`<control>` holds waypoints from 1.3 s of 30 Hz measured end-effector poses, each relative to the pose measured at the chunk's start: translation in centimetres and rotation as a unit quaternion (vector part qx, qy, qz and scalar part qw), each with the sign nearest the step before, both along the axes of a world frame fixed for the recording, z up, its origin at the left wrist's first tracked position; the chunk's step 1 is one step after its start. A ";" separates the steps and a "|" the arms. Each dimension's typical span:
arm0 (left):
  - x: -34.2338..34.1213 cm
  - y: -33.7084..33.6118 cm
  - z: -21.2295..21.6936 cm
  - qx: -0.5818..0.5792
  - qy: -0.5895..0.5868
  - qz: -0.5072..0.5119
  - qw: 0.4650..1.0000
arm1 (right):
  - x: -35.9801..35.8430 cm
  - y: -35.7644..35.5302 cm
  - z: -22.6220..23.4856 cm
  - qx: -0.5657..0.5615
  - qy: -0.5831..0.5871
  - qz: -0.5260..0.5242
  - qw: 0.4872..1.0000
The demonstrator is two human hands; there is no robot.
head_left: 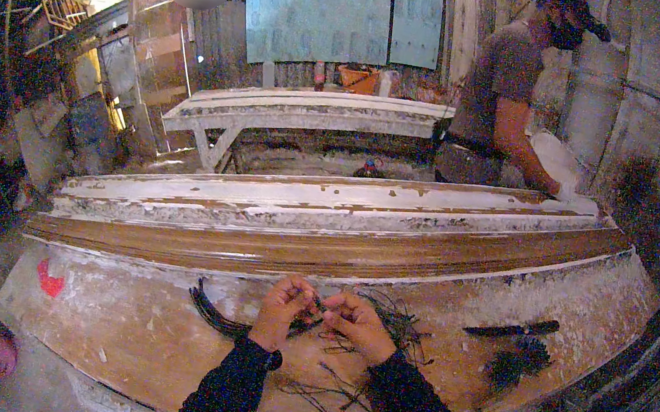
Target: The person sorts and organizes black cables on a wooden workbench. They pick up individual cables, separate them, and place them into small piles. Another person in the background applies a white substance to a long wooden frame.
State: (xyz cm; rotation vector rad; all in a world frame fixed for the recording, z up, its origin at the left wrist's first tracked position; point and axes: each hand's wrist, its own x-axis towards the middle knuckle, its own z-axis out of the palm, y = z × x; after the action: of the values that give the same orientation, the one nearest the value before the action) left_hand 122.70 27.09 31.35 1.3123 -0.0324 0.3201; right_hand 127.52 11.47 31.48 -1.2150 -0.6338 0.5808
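A long plaster-streaked worktop [149,333] carries a bundle of dark fibre strands [217,319] left of the hands and a smaller tuft [516,362] near its right edge beside a dark knife [513,330]. Left hand [283,308] and right hand [358,324], fingertips together, pinch a few strands [318,308] above the near edge; most fibre looks unworked.

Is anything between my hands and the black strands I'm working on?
Nothing visible. The left hand and right hand already pinch the black strands between their fingertips above the bench. The knife lies off to the right, apart.
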 end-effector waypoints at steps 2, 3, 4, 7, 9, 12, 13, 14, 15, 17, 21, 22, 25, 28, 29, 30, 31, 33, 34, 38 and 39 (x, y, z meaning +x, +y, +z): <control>0.0 0.0 0.1 -0.026 -0.005 -0.008 1.000 | -0.2 0.0 0.2 -0.011 -0.005 0.003 1.000; 0.0 0.0 0.1 -0.039 -0.008 -0.012 0.999 | -0.2 0.0 0.3 -0.016 -0.015 0.002 1.000; 0.0 0.0 0.0 -0.029 -0.007 -0.024 0.999 | -0.2 0.0 0.3 -0.021 -0.024 0.001 0.999; 0.1 0.0 -0.3 -0.008 0.002 -0.053 0.999 | -0.1 0.0 0.1 -0.020 -0.004 -0.024 1.000; 0.3 -0.2 -0.7 -0.005 0.019 -0.066 0.998 | 0.3 0.0 -0.2 -0.005 -0.035 -0.006 0.999; 0.4 0.0 -1.2 0.017 0.033 -0.070 0.997 | 0.7 0.0 -0.9 -0.011 -0.081 -0.002 0.997; 0.5 0.0 -1.3 0.005 0.035 -0.061 0.998 | 0.8 0.0 -1.1 -0.018 -0.096 -0.005 0.995; 0.6 -0.1 -1.5 -0.007 0.038 -0.051 0.998 | 0.8 0.1 -1.3 -0.035 -0.100 -0.015 0.994; 0.6 -0.1 -1.6 -0.019 0.040 -0.041 0.998 | 0.7 0.3 -1.5 -0.052 -0.105 -0.025 0.993; 0.7 0.0 -1.8 -0.008 0.045 -0.035 0.998 | 0.4 0.5 -1.7 -0.089 -0.129 -0.051 0.986; 0.7 -0.3 -2.2 -0.007 0.045 -0.016 0.999 | -0.5 0.6 -1.3 -0.128 -0.196 -0.088 0.968; 0.7 -0.4 -2.3 -0.029 0.040 -0.023 0.998 | -0.6 0.5 -1.1 -0.127 -0.209 -0.090 0.965; 0.8 -0.6 -2.5 -0.090 0.035 -0.046 0.994 | -0.9 0.3 -0.6 -0.134 -0.250 -0.099 0.954; 0.8 -0.5 -2.5 -0.122 0.045 -0.055 0.990 | -0.9 0.4 -0.4 -0.126 -0.266 -0.091 0.951; 0.9 -0.4 -2.4 -0.121 0.045 -0.046 0.991 | -0.9 0.4 -0.4 -0.130 -0.259 -0.092 0.953; 0.8 -0.4 -2.4 -0.121 0.045 -0.037 0.991 | -0.9 0.5 -0.4 -0.135 -0.253 -0.092 0.954; 0.8 -0.3 -2.3 -0.108 0.044 -0.037 0.992 | -0.9 0.5 -0.5 -0.140 -0.247 -0.092 0.954; 0.8 -0.2 -2.1 -0.085 0.041 -0.037 0.995 | -0.8 0.4 -0.5 -0.154 -0.295 -0.098 0.938; 0.8 -0.1 -2.0 -0.073 0.039 -0.031 0.996 | -0.7 0.4 -0.5 -0.162 -0.319 -0.102 0.928; 0.6 0.0 -1.6 -0.054 0.043 -0.004 0.998 | -0.9 0.4 -0.6 -0.163 -0.273 -0.100 0.943; 0.6 0.1 -1.5 -0.057 0.048 0.003 0.997 | -1.0 0.4 -0.7 -0.160 -0.255 -0.095 0.949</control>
State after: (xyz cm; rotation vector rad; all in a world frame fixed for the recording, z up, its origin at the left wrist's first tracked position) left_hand 123.31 27.17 29.90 1.2130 0.0693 0.2609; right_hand 126.57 11.87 30.80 -1.7363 -0.8628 0.2029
